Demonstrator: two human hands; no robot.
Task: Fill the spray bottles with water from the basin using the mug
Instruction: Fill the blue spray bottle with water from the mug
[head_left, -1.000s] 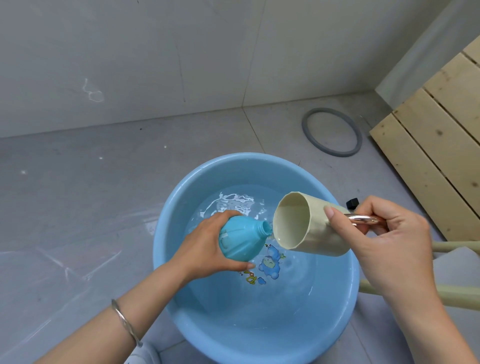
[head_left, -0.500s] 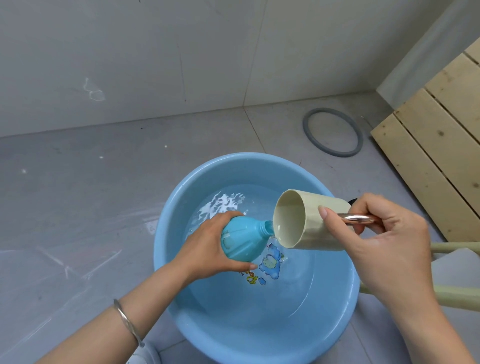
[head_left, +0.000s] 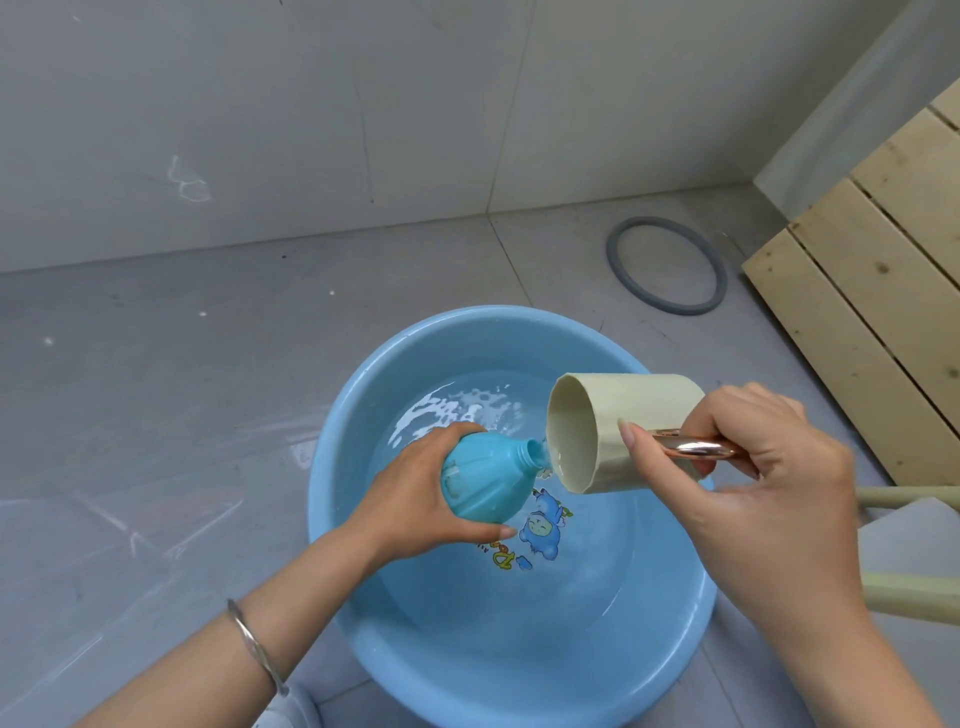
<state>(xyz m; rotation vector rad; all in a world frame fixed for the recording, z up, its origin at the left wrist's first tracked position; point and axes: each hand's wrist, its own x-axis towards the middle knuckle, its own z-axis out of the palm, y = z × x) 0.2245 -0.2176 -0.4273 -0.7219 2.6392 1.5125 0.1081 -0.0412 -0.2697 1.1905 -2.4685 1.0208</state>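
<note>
A blue basin (head_left: 670, 670) with water and a cartoon print on its bottom sits on the grey floor. My left hand (head_left: 410, 493) grips a turquoise spray bottle (head_left: 483, 475) without its cap, tilted over the water with its neck pointing right. My right hand (head_left: 753, 483) holds a cream mug (head_left: 613, 410) by its shiny copper handle (head_left: 696, 448). The mug lies tipped on its side, its lip right at the bottle's mouth, and water runs from it toward the neck.
A grey rubber ring (head_left: 666, 266) lies on the floor behind the basin. Pale wooden slats (head_left: 872, 291) stand at the right. Two cream bars (head_left: 914, 592) and a white surface show beside my right wrist. A tiled wall runs across the back.
The mug has tipped a little further and water now runs from its lip at the bottle's mouth. The basin water ripples more. Both hands stay in nearly the same place.
</note>
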